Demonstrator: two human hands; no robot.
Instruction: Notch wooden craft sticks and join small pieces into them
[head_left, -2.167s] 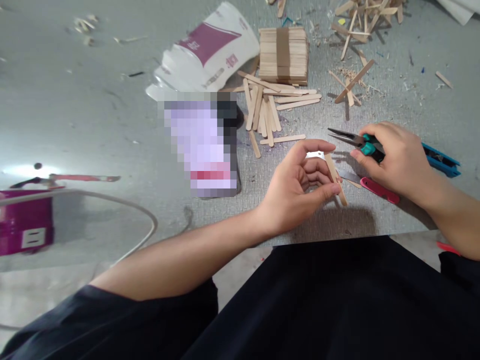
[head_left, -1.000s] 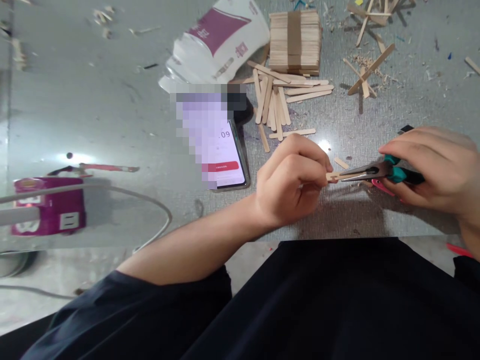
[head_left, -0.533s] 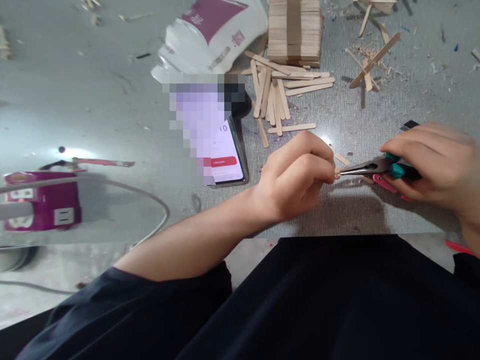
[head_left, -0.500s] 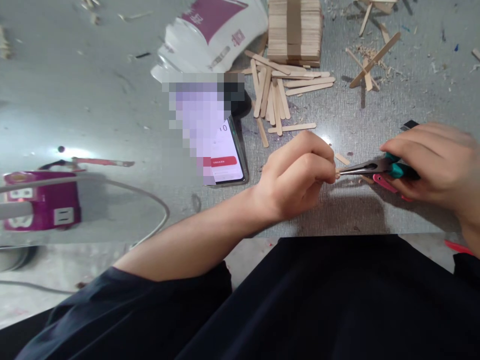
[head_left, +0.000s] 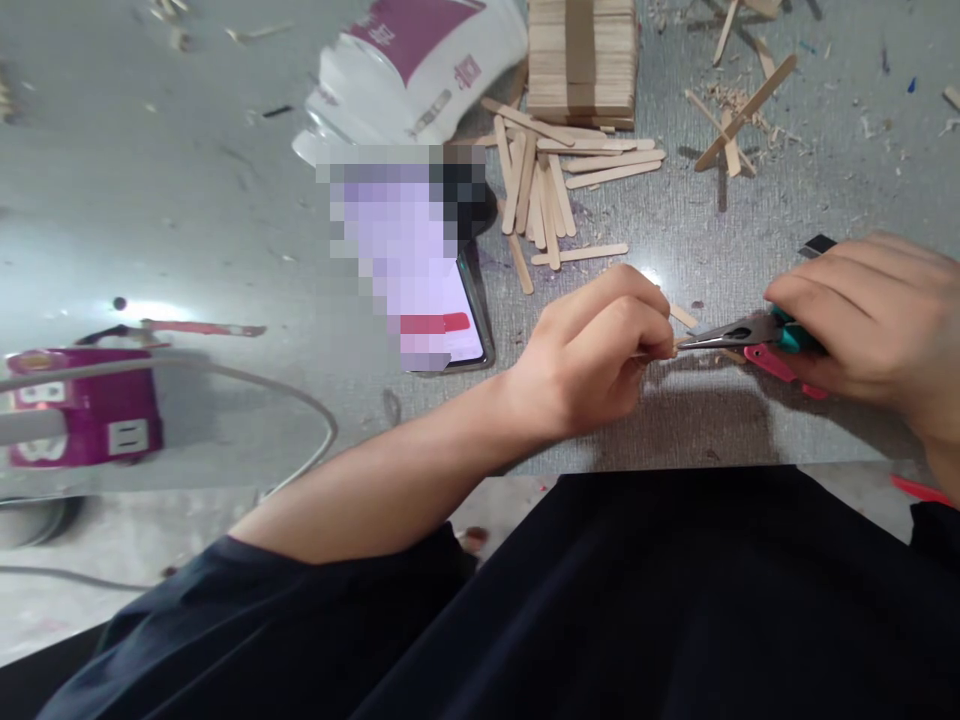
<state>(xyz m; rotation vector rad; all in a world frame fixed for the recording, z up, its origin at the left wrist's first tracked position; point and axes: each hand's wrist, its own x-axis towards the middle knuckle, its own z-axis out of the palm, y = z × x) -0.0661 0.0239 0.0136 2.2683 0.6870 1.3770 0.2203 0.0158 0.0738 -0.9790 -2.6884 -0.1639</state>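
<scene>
My left hand is closed in a pinch on a small wooden stick, most of it hidden by the fingers. The tips of needle-nose pliers meet the stick's end at my fingertips. Wrapped round the pliers' green and black handles is my right hand. A dark blade-like end sticks out above that hand. Pink-handled scissors or a similar tool lie below the pliers, partly covered. Just behind the plier jaws rests a short piece of wood.
Loose craft sticks lie beyond my left hand, before a banded stack of sticks. Left of them are a phone and a white-purple plastic package. Crossed sticks stand among shavings. A purple power strip with a cable sits far left.
The pliers and both hands stay nearly in place, with the plier tips still at the stick. The whole view has shifted slightly.
</scene>
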